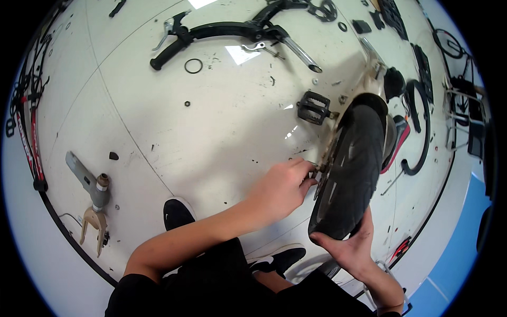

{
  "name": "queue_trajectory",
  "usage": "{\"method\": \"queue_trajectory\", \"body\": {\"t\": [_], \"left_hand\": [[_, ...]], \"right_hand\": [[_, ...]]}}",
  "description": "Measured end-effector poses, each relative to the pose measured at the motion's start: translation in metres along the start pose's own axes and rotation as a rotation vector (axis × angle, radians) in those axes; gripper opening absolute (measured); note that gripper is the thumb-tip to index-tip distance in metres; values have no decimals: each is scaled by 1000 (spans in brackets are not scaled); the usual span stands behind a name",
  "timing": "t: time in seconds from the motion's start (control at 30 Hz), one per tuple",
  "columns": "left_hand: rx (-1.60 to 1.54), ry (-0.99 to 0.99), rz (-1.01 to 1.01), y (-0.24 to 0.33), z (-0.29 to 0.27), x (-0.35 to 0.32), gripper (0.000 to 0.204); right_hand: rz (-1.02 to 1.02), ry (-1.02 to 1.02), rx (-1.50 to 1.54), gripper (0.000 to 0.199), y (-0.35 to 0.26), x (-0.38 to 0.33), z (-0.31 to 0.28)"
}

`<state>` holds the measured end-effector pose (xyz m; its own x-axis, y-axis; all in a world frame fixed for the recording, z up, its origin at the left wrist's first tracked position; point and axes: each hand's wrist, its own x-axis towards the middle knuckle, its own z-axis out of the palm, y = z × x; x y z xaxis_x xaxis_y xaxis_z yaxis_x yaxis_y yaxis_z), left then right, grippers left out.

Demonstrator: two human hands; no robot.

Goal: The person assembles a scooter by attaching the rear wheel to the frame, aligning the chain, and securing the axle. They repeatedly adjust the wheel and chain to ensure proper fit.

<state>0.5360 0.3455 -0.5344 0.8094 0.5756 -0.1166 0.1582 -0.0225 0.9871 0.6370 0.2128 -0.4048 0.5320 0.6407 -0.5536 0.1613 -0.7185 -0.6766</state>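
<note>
A small wheel with a wide black tire (351, 169) stands in a beige bike frame (372, 82) on the pale floor. My left hand (282, 187) is closed at the wheel's left side, its thumb and fingers pinched by the axle area; what lies between the fingertips is hidden. Wrapped round the near end of the tire, my right hand (354, 245) has its thumb on the left and its fingers on the far right side. A black pedal (313, 108) sticks out on the left of the frame.
Across the far floor lies a black handlebar assembly (222, 30) with a brake lever. A beige and grey fork (97, 195) rests at the left, near red-and-black frame tubes (34, 137). A black ring (193, 66), a nut (187, 104) and a curved black tube (422, 132) are scattered about.
</note>
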Motion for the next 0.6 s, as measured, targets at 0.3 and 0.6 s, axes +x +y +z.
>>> {"method": "queue_trajectory", "body": {"t": [0.3,0.6], "left_hand": [[-98,53,-18,-4,4,2,8],[-106,-8,-94,-3,2,6,7]], "right_hand": [[31,39,-35,83,-9,6,-3],[115,87,124,77,-32,22,5]]}}
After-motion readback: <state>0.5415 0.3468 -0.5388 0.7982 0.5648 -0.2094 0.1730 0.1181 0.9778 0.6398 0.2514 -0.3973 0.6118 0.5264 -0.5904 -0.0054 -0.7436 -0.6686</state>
